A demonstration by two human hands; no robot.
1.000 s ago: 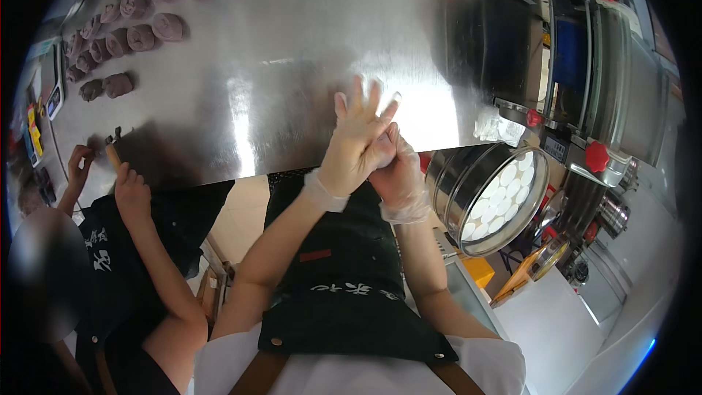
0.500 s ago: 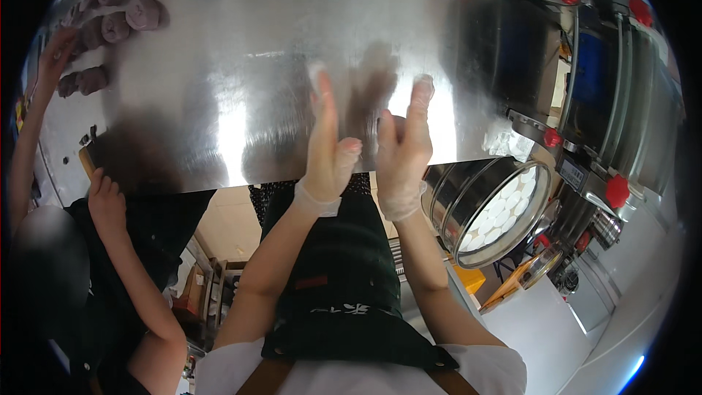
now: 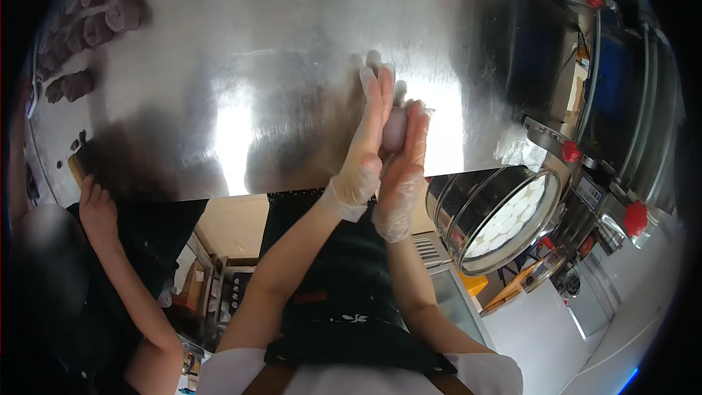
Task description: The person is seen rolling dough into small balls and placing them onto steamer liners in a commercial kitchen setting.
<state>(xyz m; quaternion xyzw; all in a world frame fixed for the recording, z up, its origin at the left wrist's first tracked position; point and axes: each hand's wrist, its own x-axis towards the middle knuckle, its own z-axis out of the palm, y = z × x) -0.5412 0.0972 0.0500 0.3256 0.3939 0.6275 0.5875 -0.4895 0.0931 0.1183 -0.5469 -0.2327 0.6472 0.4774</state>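
A round ball of purple dough sits between my two palms, above the metal worktop near its front edge. My left hand, in a thin clear glove, presses on the ball's left side with fingers stretched forward. On the other side my right hand, gloved the same way, cups the ball with its fingers pointing forward. Part of the dough is covered by the palms. Several purple dough pieces lie in rows at the worktop's far left, well away from both hands.
The shiny metal worktop spans the front. A machine with rollers and red knobs stands at the right. Below it is a round metal steamer with white discs inside. At left, a co-worker's hand rests on a wooden-edged tool.
My hands have come together around the dough ball and shifted slightly right; before, they were apart, with the dough at my right hand. The co-worker's farther hand has left the dough pieces.
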